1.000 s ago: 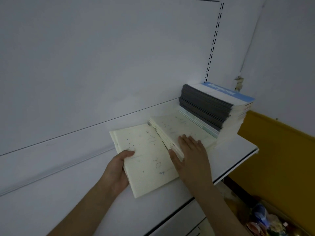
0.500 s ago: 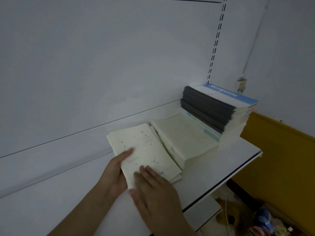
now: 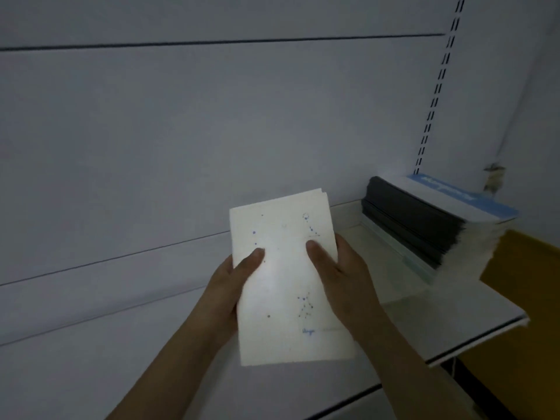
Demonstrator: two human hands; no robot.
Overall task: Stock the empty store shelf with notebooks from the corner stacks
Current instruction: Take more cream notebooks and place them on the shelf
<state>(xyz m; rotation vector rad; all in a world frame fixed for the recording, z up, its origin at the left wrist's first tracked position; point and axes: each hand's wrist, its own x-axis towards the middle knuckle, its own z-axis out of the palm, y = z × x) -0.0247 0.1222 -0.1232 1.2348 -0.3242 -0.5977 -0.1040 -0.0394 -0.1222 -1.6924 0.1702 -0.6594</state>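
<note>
A thin bundle of cream notebooks with a blue constellation print point(image 3: 288, 277) is held up above the white shelf point(image 3: 454, 325), its cover facing me. My left hand point(image 3: 233, 286) grips its left edge with the thumb on the cover. My right hand point(image 3: 339, 274) grips its right edge, thumb likewise on top. At the shelf's right corner stands a tall stack of notebooks with dark spines and a blue-and-white top cover point(image 3: 436, 219). The lower cream stack beside it is mostly hidden behind the bundle and my right hand.
The white back panel point(image 3: 212, 131) rises behind the shelf, with a slotted upright point(image 3: 436, 92) at the right. A yellow surface point(image 3: 521, 277) lies past the shelf's right end. The shelf's front edge point(image 3: 472, 350) runs under my right forearm.
The cream bundle lay on the shelf under my left hand; my right hand came across from the neighbouring stack, and both hands have now lifted the bundle off the shelf.
</note>
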